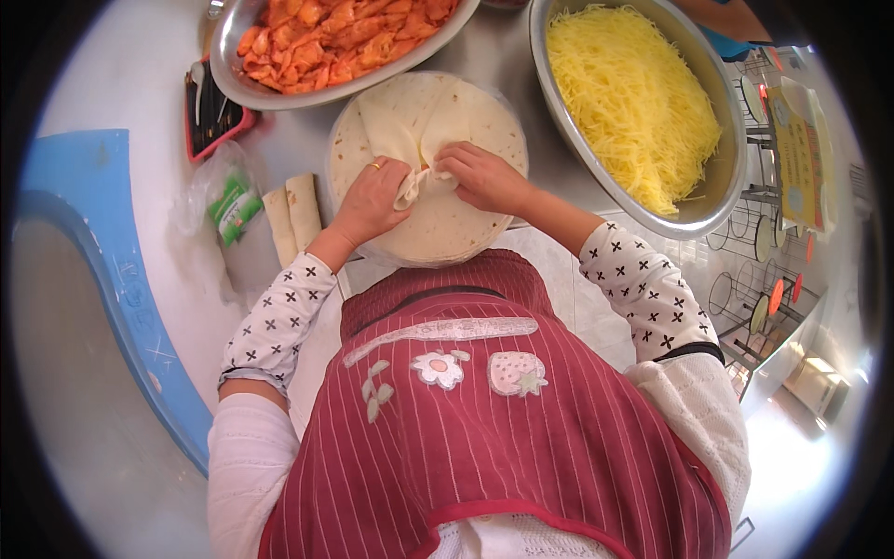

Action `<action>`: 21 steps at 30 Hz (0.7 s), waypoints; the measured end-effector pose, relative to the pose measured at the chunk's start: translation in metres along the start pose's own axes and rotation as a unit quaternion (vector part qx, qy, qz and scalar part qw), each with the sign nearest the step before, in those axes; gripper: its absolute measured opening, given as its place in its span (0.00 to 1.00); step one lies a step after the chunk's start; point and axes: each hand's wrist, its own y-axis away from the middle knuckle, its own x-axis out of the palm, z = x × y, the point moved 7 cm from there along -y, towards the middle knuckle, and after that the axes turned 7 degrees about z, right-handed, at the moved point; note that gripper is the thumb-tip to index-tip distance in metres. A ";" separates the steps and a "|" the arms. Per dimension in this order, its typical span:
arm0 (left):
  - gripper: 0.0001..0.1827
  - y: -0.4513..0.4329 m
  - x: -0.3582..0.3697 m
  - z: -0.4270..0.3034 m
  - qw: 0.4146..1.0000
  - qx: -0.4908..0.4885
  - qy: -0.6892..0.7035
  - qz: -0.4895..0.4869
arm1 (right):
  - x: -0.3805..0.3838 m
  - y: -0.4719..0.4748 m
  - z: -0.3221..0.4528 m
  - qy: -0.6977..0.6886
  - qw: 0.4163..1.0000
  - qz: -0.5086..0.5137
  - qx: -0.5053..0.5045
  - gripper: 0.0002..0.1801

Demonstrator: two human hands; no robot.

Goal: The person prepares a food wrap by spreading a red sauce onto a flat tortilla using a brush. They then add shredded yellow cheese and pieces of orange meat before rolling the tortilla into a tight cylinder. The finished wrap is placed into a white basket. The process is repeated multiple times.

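Before me lies a round stack of flatbreads point(426, 230) on clear plastic. My left hand point(372, 199), with a ring on one finger, grips the left part of a gathered, partly folded flatbread point(405, 133) on top of the stack. At its right part, my right hand point(482, 176) pinches the near edge with bent fingers. A little orange filling shows between the hands. Two rolled flatbreads point(292, 209) lie side by side left of the stack. Behind it stands a metal bowl of orange-red coated slices point(342, 35), and to the right a metal bowl of yellow shreds point(632, 105).
A red-rimmed tray point(218, 115) of dark thin items and a green packet in clear plastic point(236, 209) lie at left. A blue-edged basin point(105, 175) is further left. Another person's arm point(730, 21) shows at top right, above wire racks point(740, 258).
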 end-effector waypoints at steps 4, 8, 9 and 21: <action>0.24 -0.009 0.006 0.013 0.995 -0.031 0.068 0.069 | 0.001 -0.006 -0.005 -0.042 0.998 0.045 0.009 0.21; 0.24 -0.021 0.003 0.023 0.975 -0.092 0.136 0.152 | 0.000 -0.011 -0.010 -0.065 0.996 0.049 0.038 0.24; 0.24 -0.026 0.001 0.027 0.968 -0.103 0.150 0.173 | -0.002 -0.014 -0.012 -0.072 0.996 0.041 0.044 0.25; 0.21 -0.041 0.001 0.063 0.975 -0.158 0.149 0.046 | -0.002 -0.035 -0.026 -0.020 0.996 0.061 0.065 0.22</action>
